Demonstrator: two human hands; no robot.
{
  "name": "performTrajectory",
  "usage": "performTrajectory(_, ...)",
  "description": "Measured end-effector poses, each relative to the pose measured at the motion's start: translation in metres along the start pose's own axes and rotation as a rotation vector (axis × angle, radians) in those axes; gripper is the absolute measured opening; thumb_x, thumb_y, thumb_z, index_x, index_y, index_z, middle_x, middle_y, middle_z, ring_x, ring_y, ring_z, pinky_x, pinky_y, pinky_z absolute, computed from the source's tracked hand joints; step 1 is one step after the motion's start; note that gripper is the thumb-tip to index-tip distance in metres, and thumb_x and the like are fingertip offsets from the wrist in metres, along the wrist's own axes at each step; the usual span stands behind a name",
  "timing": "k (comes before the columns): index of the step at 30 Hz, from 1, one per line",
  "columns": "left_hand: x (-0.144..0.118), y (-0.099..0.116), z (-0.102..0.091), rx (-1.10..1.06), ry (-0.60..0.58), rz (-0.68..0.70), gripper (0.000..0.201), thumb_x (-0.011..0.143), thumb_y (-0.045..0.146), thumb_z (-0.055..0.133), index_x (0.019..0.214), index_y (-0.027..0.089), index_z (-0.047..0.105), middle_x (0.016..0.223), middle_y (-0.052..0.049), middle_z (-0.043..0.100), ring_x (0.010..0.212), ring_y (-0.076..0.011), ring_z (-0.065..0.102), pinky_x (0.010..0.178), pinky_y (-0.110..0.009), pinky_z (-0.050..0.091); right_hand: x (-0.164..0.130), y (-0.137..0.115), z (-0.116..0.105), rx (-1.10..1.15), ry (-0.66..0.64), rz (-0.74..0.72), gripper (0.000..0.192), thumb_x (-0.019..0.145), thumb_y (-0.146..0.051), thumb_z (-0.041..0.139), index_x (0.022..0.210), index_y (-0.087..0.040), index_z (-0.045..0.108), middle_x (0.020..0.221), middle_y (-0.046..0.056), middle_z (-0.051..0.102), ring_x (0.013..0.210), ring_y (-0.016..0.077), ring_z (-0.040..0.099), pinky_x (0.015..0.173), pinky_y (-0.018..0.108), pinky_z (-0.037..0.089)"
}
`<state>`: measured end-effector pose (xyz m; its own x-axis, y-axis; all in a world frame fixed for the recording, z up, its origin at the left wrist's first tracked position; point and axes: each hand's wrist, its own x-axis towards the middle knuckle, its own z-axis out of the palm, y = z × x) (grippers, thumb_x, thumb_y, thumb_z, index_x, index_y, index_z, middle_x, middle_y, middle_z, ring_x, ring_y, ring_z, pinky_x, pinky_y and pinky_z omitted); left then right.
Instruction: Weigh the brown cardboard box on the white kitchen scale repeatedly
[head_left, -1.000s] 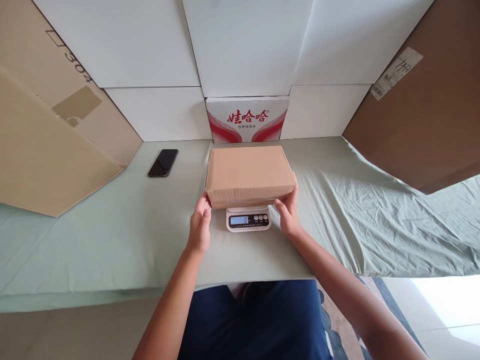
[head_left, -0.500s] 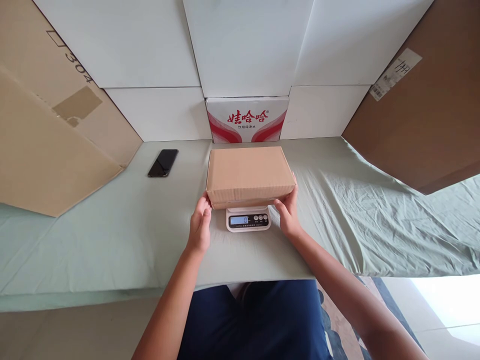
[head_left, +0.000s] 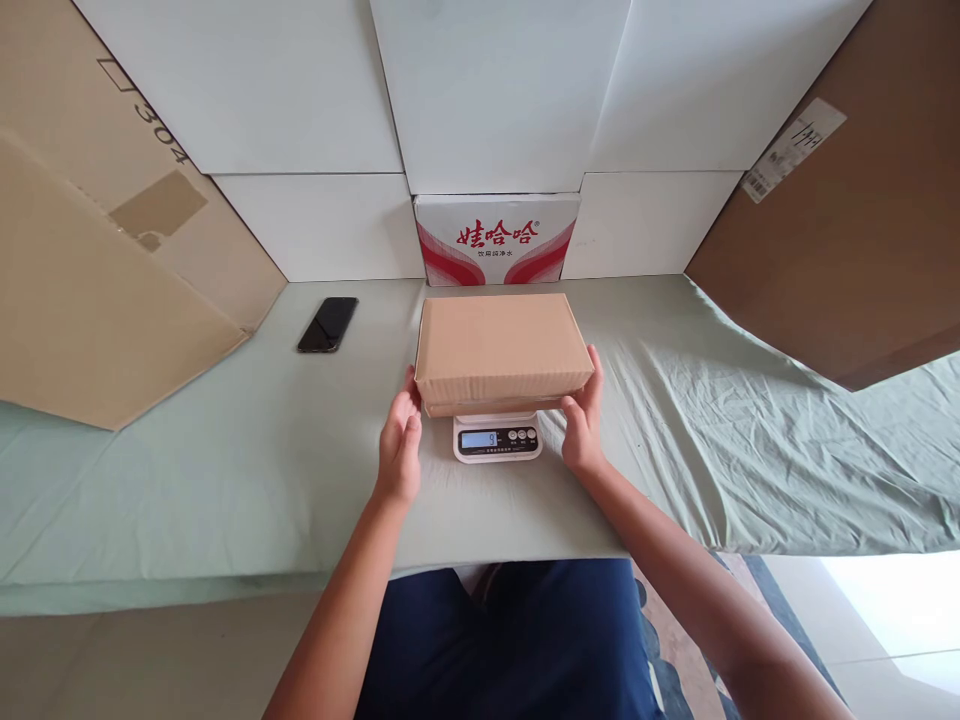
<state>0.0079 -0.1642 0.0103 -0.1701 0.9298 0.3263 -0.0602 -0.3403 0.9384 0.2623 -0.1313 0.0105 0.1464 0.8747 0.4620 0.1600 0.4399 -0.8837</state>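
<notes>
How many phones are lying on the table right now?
1. A black phone lies flat on the green cloth, far left of the cardboard box that sits on the scale. The box could hide something behind it.
</notes>
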Motion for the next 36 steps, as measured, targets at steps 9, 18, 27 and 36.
performTrajectory(9, 0.004, 0.002, -0.005, -0.058, 0.158, 0.011, 0.054, 0.101, 0.054, 0.048, 0.150, 0.032, 0.052, 0.169, -0.007, 0.038, 0.158, -0.0250, 0.033, 0.128, -0.042, 0.032, 0.024, 0.027, -0.024, 0.237, 0.320, 0.142, 0.054, 0.093, -0.056, 0.038, 0.144, -0.040, 0.038, 0.149, 0.006, 0.044, 0.147, 0.0289, 0.047, 0.125, 0.063, 0.033)
performTrajectory(18, 0.004, 0.001, -0.005, -0.101, 0.148, 0.004, 0.055, 0.099, 0.056, 0.050, 0.148, 0.032, 0.055, 0.168, -0.008, 0.040, 0.157, -0.0265, 0.034, 0.127, -0.043, 0.032, 0.034, 0.030, -0.027, 0.462, 0.504, 0.451, 0.045, 0.084, -0.056, 0.049, 0.120, -0.030, 0.050, 0.128, 0.008, 0.053, 0.129, 0.0256, 0.059, 0.118, 0.053, 0.043)
performTrajectory(27, 0.004, 0.002, -0.004, -0.159, 0.141, -0.025, 0.052, 0.098, 0.056, 0.054, 0.145, 0.034, 0.059, 0.167, -0.007, 0.043, 0.156, -0.0260, 0.038, 0.127, -0.042, 0.032, 0.041, 0.008, -0.020, 0.612, 0.656, 0.568, 0.028, 0.084, -0.044, 0.051, 0.104, -0.027, 0.060, 0.105, 0.001, 0.059, 0.098, 0.0154, 0.064, 0.099, 0.035, 0.052)
performTrajectory(36, 0.005, 0.000, -0.004, -0.162, 0.126, -0.034, 0.054, 0.098, 0.058, 0.054, 0.146, 0.034, 0.058, 0.167, -0.006, 0.042, 0.156, -0.0262, 0.037, 0.128, -0.043, 0.031, 0.043, 0.004, -0.018, 0.622, 0.651, 0.581, 0.024, 0.088, -0.041, 0.048, 0.100, -0.026, 0.062, 0.101, 0.000, 0.061, 0.092, 0.0143, 0.065, 0.095, 0.034, 0.053)
